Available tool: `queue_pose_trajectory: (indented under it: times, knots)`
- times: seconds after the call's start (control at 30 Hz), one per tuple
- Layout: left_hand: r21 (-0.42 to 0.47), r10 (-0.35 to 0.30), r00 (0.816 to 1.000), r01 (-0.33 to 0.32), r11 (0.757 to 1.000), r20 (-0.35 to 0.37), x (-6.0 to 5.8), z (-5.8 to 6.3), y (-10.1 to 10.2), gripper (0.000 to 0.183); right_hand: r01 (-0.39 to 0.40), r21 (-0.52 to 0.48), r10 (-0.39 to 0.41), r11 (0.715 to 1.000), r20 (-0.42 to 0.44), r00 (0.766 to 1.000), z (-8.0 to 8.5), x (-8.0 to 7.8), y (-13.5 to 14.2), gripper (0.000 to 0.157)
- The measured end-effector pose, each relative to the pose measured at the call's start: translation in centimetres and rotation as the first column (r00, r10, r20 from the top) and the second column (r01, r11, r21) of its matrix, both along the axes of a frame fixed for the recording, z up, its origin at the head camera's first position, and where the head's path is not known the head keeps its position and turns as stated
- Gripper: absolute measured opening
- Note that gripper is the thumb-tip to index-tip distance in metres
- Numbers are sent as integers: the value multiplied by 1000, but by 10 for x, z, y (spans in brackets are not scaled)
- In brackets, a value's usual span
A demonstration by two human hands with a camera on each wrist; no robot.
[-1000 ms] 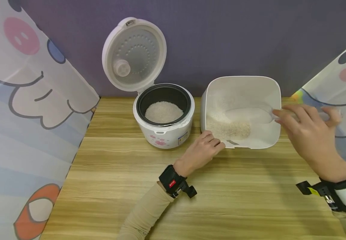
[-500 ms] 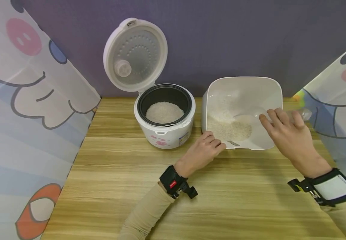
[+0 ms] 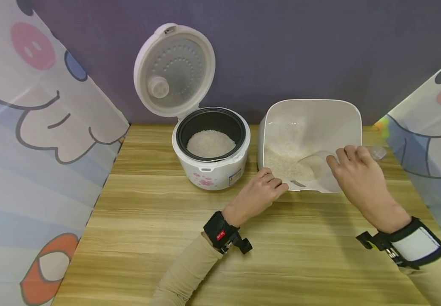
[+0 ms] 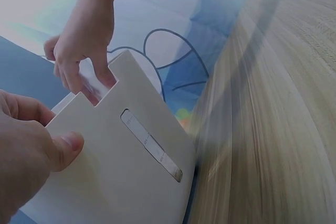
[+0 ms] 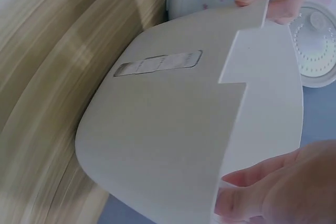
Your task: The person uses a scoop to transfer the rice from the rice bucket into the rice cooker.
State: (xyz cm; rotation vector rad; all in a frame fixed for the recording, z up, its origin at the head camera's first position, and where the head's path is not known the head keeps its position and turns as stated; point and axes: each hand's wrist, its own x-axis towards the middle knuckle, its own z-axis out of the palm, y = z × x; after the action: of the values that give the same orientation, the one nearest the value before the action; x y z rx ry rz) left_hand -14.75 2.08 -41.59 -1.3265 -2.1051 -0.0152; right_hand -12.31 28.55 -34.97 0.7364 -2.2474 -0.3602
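Observation:
A white rice bin stands at the right of the head view, with a heap of rice toward its left side. My left hand grips the bin's near rim at its left corner, thumb outside, as the left wrist view shows. In my right hand is a clear scoop, held by its handle over the bin's right side. The scoop's front edge lies in the rice; the hand covers part of the handle. Left of the bin stands a white rice cooker with rice in its dark inner pot.
The cooker's lid is raised at the back left. Everything stands on a wooden table, with a dark purple backdrop behind and cartoon-printed sheets at the sides. The bin has a strip window on its front.
My right hand has moved left and slightly toward me, bringing the scoop from the bin's right side down into the rice. The left hand keeps its grip on the rim.

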Motion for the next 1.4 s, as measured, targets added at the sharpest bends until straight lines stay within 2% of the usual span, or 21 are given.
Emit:
queue_pose_trajectory:
  times: [0.3, 0.57, 0.73, 1.1, 1.4]
  knots:
    - [-9, -15, 999, 15, 1000, 31, -2, 0, -1, 13, 5, -79, -2, 997, 44, 999, -3, -1, 7, 13]
    - [1, -31, 998, 31, 1000, 54, -2, 0, -2, 10, 35, -78, -26, 996, 124, 992, -12, -4, 11, 32]
    - [-7, -32, 998, 32, 999, 52, -2, 0, -2, 10, 57, -84, -46, 995, 131, 990, -13, -5, 10, 40]
    - [16, -52, 997, 51, 999, 57, -4, -2, -2, 12, 90, -130, -70, 987, 145, 987, -21, -9, 1, 39]
    - [14, -64, 995, 63, 998, 73, -5, 0, -2, 14, 120, -195, -77, 973, 213, 974, -24, -10, -7, 35]
